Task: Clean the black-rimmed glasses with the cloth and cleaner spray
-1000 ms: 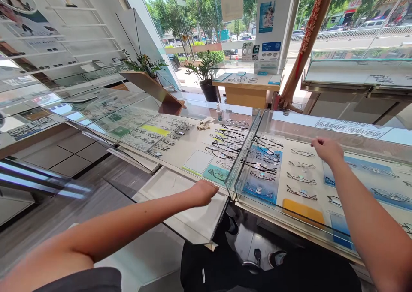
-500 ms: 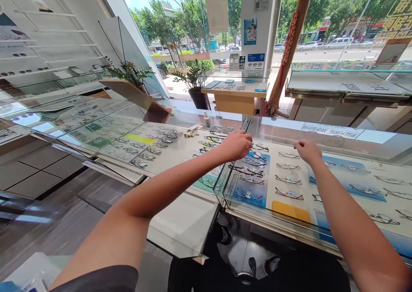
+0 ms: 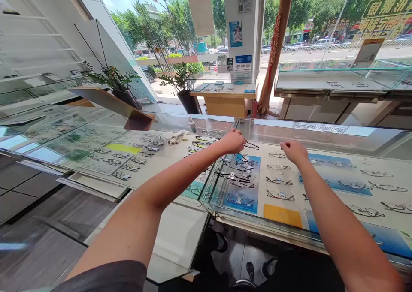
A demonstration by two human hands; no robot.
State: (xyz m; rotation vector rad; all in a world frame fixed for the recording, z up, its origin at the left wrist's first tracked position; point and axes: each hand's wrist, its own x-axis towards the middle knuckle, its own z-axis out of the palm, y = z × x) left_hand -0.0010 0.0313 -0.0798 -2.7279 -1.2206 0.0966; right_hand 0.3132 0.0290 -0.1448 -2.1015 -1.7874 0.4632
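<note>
My left hand (image 3: 235,141) is closed above the glass display case (image 3: 212,197), near the joint between two sections. A pair of dark-framed spectacles (image 3: 252,146) appears right beside its fingers; I cannot tell whether the hand touches them. My right hand (image 3: 295,152) is closed too, with curled fingers, over the section to the right. Whatever either hand may hold is hidden. Below the hands, rows of spectacles (image 3: 279,181) lie in the case, some on a blue mat (image 3: 242,201).
A small spray bottle (image 3: 192,124) and a crumpled cloth (image 3: 177,137) are at the left section. A yellow pad (image 3: 282,215) lies near the front edge. Beyond stand a wooden display table (image 3: 225,103), potted plants (image 3: 188,99) and a slanted wooden post (image 3: 273,52).
The view has swung slightly to the right, so the scene sits further left. Both hands stay closed over nearly the same places on the case.
</note>
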